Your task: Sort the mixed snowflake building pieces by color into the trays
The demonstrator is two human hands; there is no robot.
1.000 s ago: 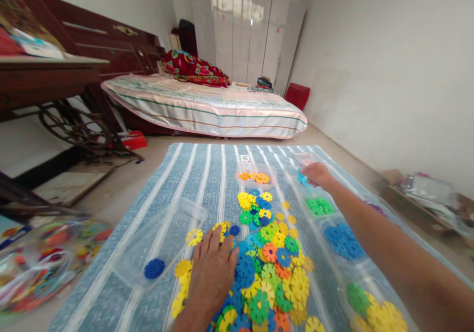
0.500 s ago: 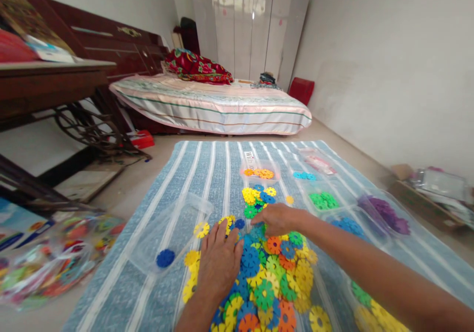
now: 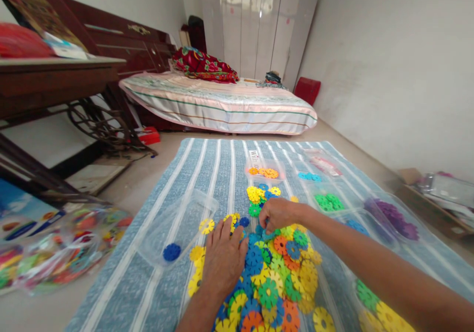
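Observation:
A heap of flat plastic snowflake discs (image 3: 276,277), yellow, blue, green and orange, lies on a blue striped mat (image 3: 207,174). My left hand (image 3: 222,258) rests flat on the heap's left side, fingers spread. At the heap's far end my right hand (image 3: 276,214) curls down onto the discs, fingertips pinched on a teal disc (image 3: 268,235). To the left, a clear tub (image 3: 177,223) holds one blue disc (image 3: 172,251).
Clear tubs of sorted discs line the mat's right side: orange (image 3: 263,172), teal (image 3: 309,176), green (image 3: 328,202), purple (image 3: 392,217). A clear bag of toys (image 3: 62,245) lies on the floor at left. A bed (image 3: 218,102) stands beyond the mat, a dark table (image 3: 55,75) at left.
My right hand came back from the far teal tub to the heap and closed its fingers on a disc. The left hand stayed flat on the discs.

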